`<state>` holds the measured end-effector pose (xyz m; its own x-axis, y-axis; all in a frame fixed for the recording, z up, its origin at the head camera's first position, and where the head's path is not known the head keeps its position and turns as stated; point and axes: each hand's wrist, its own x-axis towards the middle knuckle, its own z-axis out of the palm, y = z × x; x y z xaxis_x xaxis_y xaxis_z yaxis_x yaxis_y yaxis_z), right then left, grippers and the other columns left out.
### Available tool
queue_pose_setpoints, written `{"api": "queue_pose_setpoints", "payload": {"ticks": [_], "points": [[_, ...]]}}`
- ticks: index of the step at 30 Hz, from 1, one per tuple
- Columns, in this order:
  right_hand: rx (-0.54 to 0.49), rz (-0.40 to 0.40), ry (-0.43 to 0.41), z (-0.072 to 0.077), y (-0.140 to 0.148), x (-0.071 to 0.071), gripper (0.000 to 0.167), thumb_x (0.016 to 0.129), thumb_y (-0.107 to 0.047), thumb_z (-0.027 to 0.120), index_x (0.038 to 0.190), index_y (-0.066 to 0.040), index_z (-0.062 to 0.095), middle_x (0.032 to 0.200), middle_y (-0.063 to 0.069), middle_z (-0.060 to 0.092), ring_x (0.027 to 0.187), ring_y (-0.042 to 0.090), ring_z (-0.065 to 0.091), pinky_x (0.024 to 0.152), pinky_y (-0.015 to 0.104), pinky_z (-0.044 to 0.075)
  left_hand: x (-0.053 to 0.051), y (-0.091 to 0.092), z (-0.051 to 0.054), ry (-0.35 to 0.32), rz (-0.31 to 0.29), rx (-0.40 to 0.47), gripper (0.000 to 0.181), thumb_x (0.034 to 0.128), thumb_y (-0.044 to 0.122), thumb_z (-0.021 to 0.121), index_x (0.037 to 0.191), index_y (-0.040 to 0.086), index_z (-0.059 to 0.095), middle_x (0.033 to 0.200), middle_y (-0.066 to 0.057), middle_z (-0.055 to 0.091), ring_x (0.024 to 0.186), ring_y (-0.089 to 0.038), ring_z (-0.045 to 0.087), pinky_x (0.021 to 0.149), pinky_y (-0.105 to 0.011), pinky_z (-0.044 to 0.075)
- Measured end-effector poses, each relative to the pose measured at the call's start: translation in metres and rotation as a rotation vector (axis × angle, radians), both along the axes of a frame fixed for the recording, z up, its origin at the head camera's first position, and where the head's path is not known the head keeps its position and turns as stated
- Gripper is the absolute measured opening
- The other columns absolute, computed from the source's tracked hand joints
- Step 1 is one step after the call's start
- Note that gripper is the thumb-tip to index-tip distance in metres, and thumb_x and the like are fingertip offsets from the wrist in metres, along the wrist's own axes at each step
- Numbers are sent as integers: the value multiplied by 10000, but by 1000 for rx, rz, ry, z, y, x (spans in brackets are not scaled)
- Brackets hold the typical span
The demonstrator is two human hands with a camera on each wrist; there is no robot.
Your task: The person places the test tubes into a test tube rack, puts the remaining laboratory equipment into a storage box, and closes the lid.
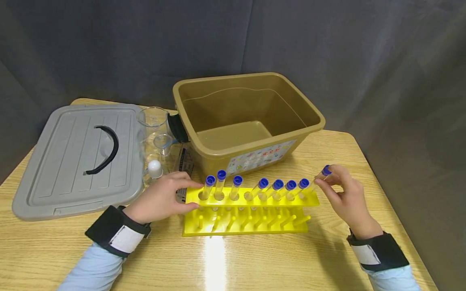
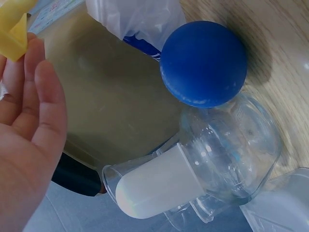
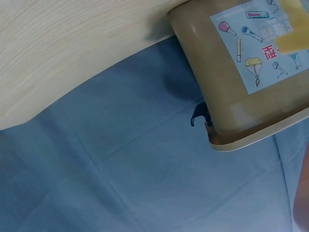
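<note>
And you're working at the right end of the yellow rack (image 1: 255, 202), standing about midway between the counter's (image 1: 164, 258) side edges. Your right hand (image 1: 344, 194) is pinching a blue-capped tube (image 1: 325, 172) near its top, fingers drawn narrow, and the tube is slanting over the end hole; how deep its tip is sitting, I'm not able to tell. Your left hand (image 1: 165, 198) is gripping the rack's left end between thumb and finger, and that's looking like a sound brace. For a clean job you're wanting the tube sliding along its own length, in line with its seven neighbours (image 1: 278, 185); prying sideways could be tipping the rack or knocking the next cap.

Around you, wood grain is showing, with a bright glare (image 1: 215, 258) shining toward the near edge. The brown bin (image 1: 211, 163) is standing toward the back edge, the grey lid (image 1: 73, 157) is lying along the left edge, and dark cloth (image 1: 145, 48) is hanging behind.
</note>
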<state>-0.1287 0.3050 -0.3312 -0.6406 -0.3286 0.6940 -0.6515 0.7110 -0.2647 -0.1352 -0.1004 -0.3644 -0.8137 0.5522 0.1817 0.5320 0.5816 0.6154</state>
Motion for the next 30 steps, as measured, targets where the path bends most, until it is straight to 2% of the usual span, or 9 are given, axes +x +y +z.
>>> {"api": "queue_pose_setpoints", "payload": {"ticks": [2, 5, 11, 14, 17, 19, 30], "points": [[19, 2, 6, 0, 0, 0, 285, 870, -174, 630, 1021, 48, 537, 782, 123, 669, 694, -16, 625, 700, 46, 456, 0, 0, 0, 1, -1, 1, 402, 751, 210, 771, 1124, 92, 679, 866, 33, 558, 665, -105, 469, 556, -189, 403], [42, -3, 9, -1, 0, 1, 243, 863, -114, 638, 1016, 53, 551, 763, 125, 677, 660, 64, 645, 632, 65, 469, 0, 0, 0, 1, -3, 2, 401, 754, 210, 769, 1126, 91, 678, 866, 32, 556, 663, -109, 471, 555, -188, 404], [38, -12, -2, -2, 1, 2, 241, 798, 17, 684, 993, 66, 551, 758, 140, 679, 676, 24, 632, 594, 66, 463, 0, 0, 0, 3, -5, 7, 401, 757, 211, 769, 1130, 96, 676, 869, 32, 557, 646, -105, 470, 556, -189, 407], [41, -18, 16, -4, 1, 2, 226, 868, -111, 636, 983, 64, 553, 752, 138, 683, 638, 95, 643, 595, 63, 460, 0, 0, 0, 1, -3, 8, 400, 756, 209, 769, 1129, 97, 676, 867, 32, 555, 644, -103, 465, 555, -189, 404], [37, -15, 34, -7, 1, 2, 363, 916, -298, 538, 963, 61, 555, 742, 136, 682, 605, 165, 638, 590, 64, 459, 0, 0, 0, -3, -3, 9, 400, 756, 209, 769, 1129, 96, 676, 867, 32, 555, 641, -102, 463, 552, -189, 403], [34, -11, 45, -9, 1, 2, 436, 918, -368, 489, 953, 61, 554, 739, 135, 680, 597, 186, 630, 587, 65, 460, 0, 0, 0, -2, -3, 8, 401, 755, 210, 769, 1128, 97, 676, 868, 32, 555, 638, -100, 462, 552, -190, 402], [62, -20, 86, -13, 2, 1, 524, 937, -448, 421, 902, 61, 540, 719, 130, 661, 548, 237, 605, 505, 109, 471, 0, 0, -1, 9, 0, 1, 405, 751, 217, 773, 1126, 95, 679, 869, 34, 558, 631, -76, 451, 560, -189, 405]]}}
